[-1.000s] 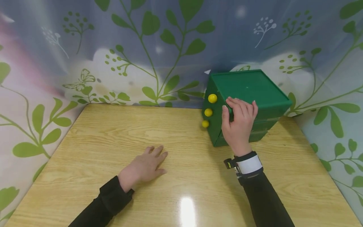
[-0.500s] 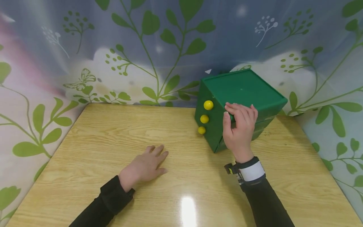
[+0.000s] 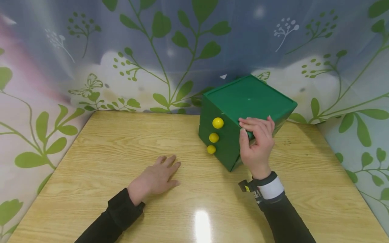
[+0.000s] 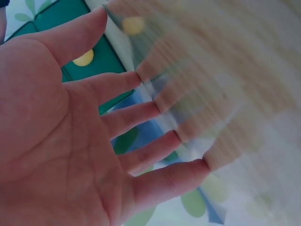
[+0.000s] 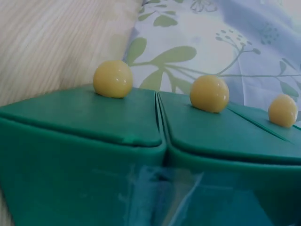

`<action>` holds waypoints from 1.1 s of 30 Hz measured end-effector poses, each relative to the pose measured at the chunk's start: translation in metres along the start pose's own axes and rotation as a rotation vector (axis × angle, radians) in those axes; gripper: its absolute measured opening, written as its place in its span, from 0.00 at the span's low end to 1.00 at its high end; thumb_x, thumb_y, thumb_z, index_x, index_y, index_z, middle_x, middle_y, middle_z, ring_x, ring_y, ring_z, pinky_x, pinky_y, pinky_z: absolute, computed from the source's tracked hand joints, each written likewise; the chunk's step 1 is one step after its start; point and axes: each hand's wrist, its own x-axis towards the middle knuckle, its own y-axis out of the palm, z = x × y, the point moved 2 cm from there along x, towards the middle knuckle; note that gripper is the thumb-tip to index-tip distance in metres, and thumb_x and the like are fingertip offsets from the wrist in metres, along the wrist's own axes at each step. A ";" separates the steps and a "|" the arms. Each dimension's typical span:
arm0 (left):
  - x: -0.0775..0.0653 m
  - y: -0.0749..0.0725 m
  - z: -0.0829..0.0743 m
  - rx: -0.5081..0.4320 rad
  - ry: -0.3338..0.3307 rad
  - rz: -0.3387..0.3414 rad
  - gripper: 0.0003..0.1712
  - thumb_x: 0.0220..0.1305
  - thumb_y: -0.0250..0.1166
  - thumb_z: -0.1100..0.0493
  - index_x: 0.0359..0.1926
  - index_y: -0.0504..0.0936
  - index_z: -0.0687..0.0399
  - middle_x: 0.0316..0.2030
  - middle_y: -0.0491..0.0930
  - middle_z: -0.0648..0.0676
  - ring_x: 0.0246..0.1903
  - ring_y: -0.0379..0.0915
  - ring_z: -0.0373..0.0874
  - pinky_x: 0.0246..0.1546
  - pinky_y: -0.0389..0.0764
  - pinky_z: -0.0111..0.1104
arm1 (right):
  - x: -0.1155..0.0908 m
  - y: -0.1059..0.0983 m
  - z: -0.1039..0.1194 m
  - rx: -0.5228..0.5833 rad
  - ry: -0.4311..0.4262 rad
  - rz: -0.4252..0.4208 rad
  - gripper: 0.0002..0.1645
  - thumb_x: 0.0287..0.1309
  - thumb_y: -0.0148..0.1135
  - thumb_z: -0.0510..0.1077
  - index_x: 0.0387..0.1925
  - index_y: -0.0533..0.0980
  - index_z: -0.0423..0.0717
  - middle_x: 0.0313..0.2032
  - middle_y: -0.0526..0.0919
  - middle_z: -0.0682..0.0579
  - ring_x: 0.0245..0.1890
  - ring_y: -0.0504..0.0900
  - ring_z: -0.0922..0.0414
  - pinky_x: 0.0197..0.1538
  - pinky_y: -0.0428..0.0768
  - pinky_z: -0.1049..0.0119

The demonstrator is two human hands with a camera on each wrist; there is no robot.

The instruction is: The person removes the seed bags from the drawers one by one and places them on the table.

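Observation:
A green drawer box (image 3: 249, 98) with three yellow knobs (image 3: 217, 123) down its front stands at the back right of the table, its front facing left and toward me. My right hand (image 3: 258, 145) grips its near top corner, fingers over the top edge and thumb against the front. The right wrist view shows the drawer fronts (image 5: 211, 132) and round knobs (image 5: 209, 93) close up; the hand is out of that view. Apart from the box, my left hand (image 3: 156, 177) rests with spread fingers on the table. In the left wrist view its fingertips (image 4: 200, 167) meet the shiny tabletop.
A light wood-grain table (image 3: 121, 135) extends under both hands. Behind it hangs a leaf-patterned curtain (image 3: 170, 44), with similar cloth on both sides. The box's back reaches close to this cloth. A light reflection (image 3: 202, 226) shines near the front.
The box has turned in place, its knobbed front swinging left and toward me and showing more fully. My right hand has come slightly nearer with its corner. The left hand stays put.

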 end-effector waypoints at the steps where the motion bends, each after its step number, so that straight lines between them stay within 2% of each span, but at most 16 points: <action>1: 0.000 0.000 0.000 0.000 0.000 0.001 0.39 0.72 0.58 0.41 0.76 0.60 0.53 0.76 0.49 0.61 0.73 0.45 0.65 0.58 0.70 0.60 | 0.001 0.000 0.004 0.014 0.003 0.002 0.22 0.67 0.55 0.46 0.27 0.80 0.29 0.31 0.83 0.34 0.38 0.75 0.34 0.61 0.57 0.35; 9: 0.001 0.001 -0.002 0.001 0.000 -0.006 0.40 0.72 0.57 0.40 0.76 0.61 0.54 0.76 0.50 0.61 0.73 0.46 0.65 0.58 0.69 0.60 | 0.000 -0.002 0.008 0.090 0.019 0.007 0.27 0.68 0.56 0.51 0.24 0.78 0.31 0.29 0.83 0.35 0.36 0.76 0.36 0.61 0.58 0.37; 13: 0.006 -0.002 -0.003 0.020 -0.018 -0.045 0.37 0.72 0.56 0.39 0.74 0.65 0.52 0.75 0.55 0.60 0.72 0.51 0.64 0.56 0.71 0.60 | 0.001 -0.003 0.005 0.141 0.032 0.009 0.27 0.67 0.57 0.52 0.22 0.76 0.31 0.28 0.83 0.34 0.36 0.77 0.39 0.61 0.57 0.39; 16: 0.012 -0.004 -0.004 0.032 -0.033 -0.104 0.36 0.72 0.56 0.39 0.72 0.68 0.53 0.72 0.61 0.60 0.69 0.57 0.62 0.57 0.71 0.58 | 0.002 -0.005 0.005 0.185 0.045 0.015 0.29 0.67 0.57 0.53 0.22 0.75 0.31 0.28 0.82 0.33 0.37 0.77 0.42 0.62 0.56 0.40; 18: 0.015 -0.007 -0.004 0.025 -0.050 -0.162 0.36 0.72 0.57 0.40 0.72 0.68 0.55 0.70 0.65 0.60 0.67 0.61 0.62 0.58 0.71 0.56 | 0.003 -0.006 0.004 0.214 0.052 0.019 0.29 0.67 0.57 0.53 0.21 0.74 0.31 0.28 0.82 0.33 0.38 0.78 0.45 0.62 0.56 0.41; 21: 0.019 -0.015 -0.004 -0.018 -0.079 -0.297 0.37 0.72 0.58 0.42 0.73 0.65 0.58 0.66 0.70 0.61 0.64 0.66 0.63 0.59 0.71 0.54 | 0.006 -0.006 0.004 0.239 0.062 0.028 0.27 0.65 0.58 0.51 0.20 0.73 0.31 0.27 0.81 0.33 0.38 0.78 0.47 0.62 0.57 0.41; 24: 0.022 -0.025 -0.006 -0.084 -0.107 -0.449 0.41 0.71 0.59 0.40 0.75 0.60 0.56 0.65 0.70 0.61 0.62 0.68 0.62 0.53 0.77 0.54 | 0.008 -0.005 0.005 0.256 0.072 0.042 0.24 0.63 0.59 0.48 0.19 0.73 0.32 0.27 0.81 0.33 0.38 0.78 0.46 0.62 0.57 0.41; 26: 0.023 -0.032 -0.008 -0.130 -0.101 -0.551 0.45 0.69 0.59 0.37 0.76 0.57 0.55 0.67 0.67 0.61 0.63 0.66 0.61 0.49 0.79 0.53 | 0.008 -0.004 0.006 0.267 0.084 0.053 0.23 0.62 0.60 0.46 0.19 0.72 0.31 0.27 0.81 0.32 0.38 0.78 0.46 0.62 0.57 0.41; 27: 0.024 -0.036 -0.009 -0.152 -0.086 -0.599 0.47 0.68 0.59 0.35 0.77 0.56 0.55 0.68 0.64 0.61 0.64 0.65 0.61 0.48 0.79 0.53 | 0.008 -0.003 0.006 0.272 0.092 0.059 0.23 0.62 0.60 0.46 0.20 0.72 0.31 0.27 0.81 0.32 0.38 0.78 0.46 0.63 0.56 0.40; 29: 0.026 -0.044 -0.013 -0.207 -0.026 -0.691 0.49 0.67 0.58 0.33 0.77 0.53 0.55 0.71 0.59 0.61 0.67 0.60 0.60 0.53 0.76 0.53 | 0.008 -0.003 0.006 0.284 0.109 0.073 0.22 0.62 0.61 0.44 0.20 0.72 0.31 0.28 0.80 0.32 0.38 0.78 0.47 0.63 0.56 0.40; 33: 0.037 -0.059 -0.018 -0.283 0.169 -0.846 0.49 0.69 0.56 0.33 0.78 0.49 0.54 0.75 0.49 0.60 0.71 0.49 0.59 0.64 0.64 0.56 | 0.008 -0.004 0.006 0.295 0.140 0.099 0.18 0.60 0.60 0.39 0.19 0.70 0.32 0.28 0.81 0.32 0.40 0.78 0.50 0.66 0.54 0.39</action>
